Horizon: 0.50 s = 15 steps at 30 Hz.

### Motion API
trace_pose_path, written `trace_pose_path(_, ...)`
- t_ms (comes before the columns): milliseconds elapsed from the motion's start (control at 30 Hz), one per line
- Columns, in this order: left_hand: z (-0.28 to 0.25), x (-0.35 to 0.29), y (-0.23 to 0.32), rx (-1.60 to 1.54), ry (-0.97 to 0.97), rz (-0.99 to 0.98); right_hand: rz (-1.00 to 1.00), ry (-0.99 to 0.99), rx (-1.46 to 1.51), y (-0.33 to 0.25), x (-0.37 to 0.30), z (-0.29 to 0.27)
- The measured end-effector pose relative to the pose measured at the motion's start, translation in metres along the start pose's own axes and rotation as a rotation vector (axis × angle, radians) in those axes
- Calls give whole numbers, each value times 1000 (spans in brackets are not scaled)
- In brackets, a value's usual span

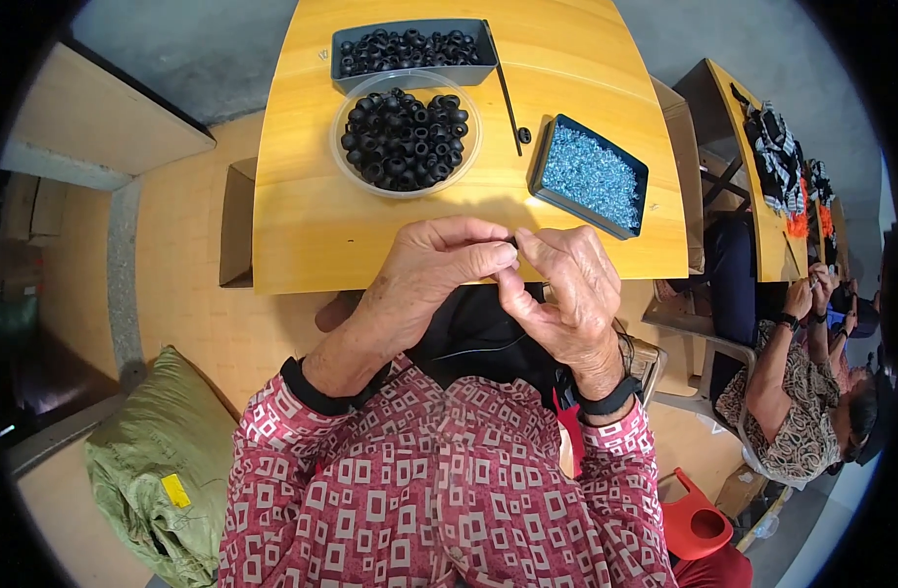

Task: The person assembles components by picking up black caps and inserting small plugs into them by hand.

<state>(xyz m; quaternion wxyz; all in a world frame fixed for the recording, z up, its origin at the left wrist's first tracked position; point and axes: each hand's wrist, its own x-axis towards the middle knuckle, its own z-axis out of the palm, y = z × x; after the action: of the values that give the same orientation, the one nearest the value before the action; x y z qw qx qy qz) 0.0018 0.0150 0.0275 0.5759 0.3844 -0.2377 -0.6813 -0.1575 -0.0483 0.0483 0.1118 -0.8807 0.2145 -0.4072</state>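
My left hand (424, 269) and my right hand (571, 284) meet just above the table's near edge, fingertips pinched together. Between them shows a sliver of a small black piece (513, 241), mostly hidden by the fingers. Beyond my left hand stands a round clear plastic bowl (475, 162) heaped with black hollow, rounded pieces (405, 137). To the right of it, a dark tray (630, 232) holds many small shiny, clear-bluish bits (593, 176).
A grey bin (414, 74) of similar black pieces sits behind the bowl. A thin black rod (504, 93) and one loose black piece (524, 135) lie on the yellow table (292, 216). A green sack (165, 461) rests at left; another person (801, 402) sits at right.
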Motion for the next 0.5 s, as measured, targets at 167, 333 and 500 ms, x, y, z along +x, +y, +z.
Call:
trace_pose_path(167,-5,4,-7,45,0,33,6,-84,9,6,-1,-3)
trace_pose_path(333,-1,6,-14,8,7,7,10,-116,35,8,-4,-6)
trace_pose_path(500,3,6,-14,-23,-13,19,-4,-162,2,7,0,-16)
